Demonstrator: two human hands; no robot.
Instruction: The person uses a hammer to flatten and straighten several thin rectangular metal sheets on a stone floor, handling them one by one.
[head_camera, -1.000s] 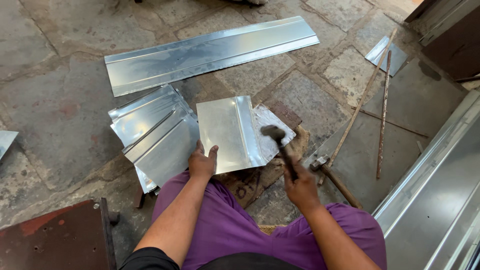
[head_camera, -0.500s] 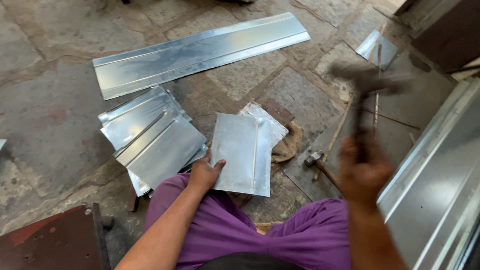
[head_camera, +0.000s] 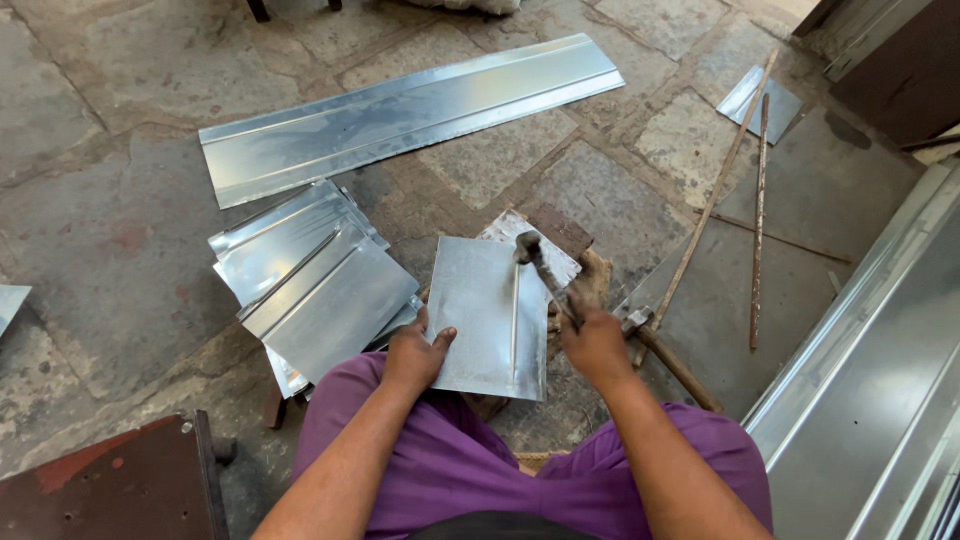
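- I see the small rectangular galvanized metal sheet (head_camera: 490, 315) lying flat on the stone floor (head_camera: 110, 250) in front of my knees, a raised seam running down its right side.
- My left hand (head_camera: 415, 352) presses flat on its near-left corner, fingers spread, gripping nothing.
- My right hand (head_camera: 597, 345) is closed around a dark-handled hammer (head_camera: 545, 275), its head resting on the seam's far end.
- I judge the seam only partly flattened; most of its length is left.
- Just left lies a stack of folded shiny metal panels (head_camera: 310, 285); beyond, a long metal strip (head_camera: 400, 115).
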